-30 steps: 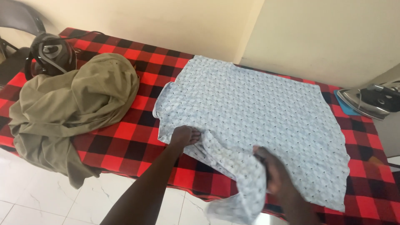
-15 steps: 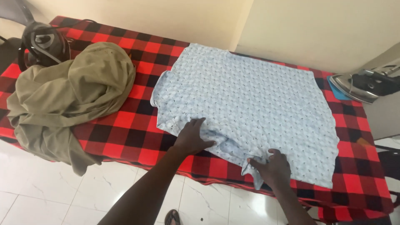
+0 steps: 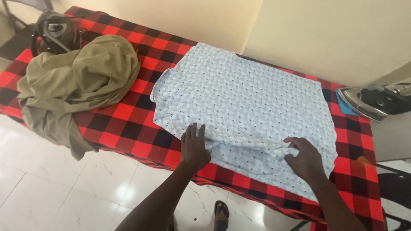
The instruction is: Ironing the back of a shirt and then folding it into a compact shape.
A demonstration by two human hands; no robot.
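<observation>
Both hands have come down since the earlier frames; the lifted near flap is now lying folded flat on the shirt, no cloth hanging in the air; left hand [image 3: 195, 147] is resting palm-down at the near left edge of the light blue patterned shirt [image 3: 244, 98], fingers [image 3: 193, 130] spread apart and flat, gripping nothing; right hand [image 3: 305, 158] is pressing on the near right part of the shirt, fingers curled and pinching a small ridge of fabric; shirt is lying spread over the middle of the desk [image 3: 355, 149], which is wearing a red and black checked cloth, near hem reaching the front edge; olive green garment [image 3: 75, 83] is sitting crumpled in a heap on the left end of the desk, one part drooping over the front edge, well apart from the hands; dark helmet [image 3: 55, 32] is sitting at the far left corner, touching the heap; iron [image 3: 376, 100] is lying at the right end, just beside the shirt's far right corner; sandalled foot [image 3: 221, 211] is showing on the white tiled floor [image 3: 43, 188] below.
</observation>
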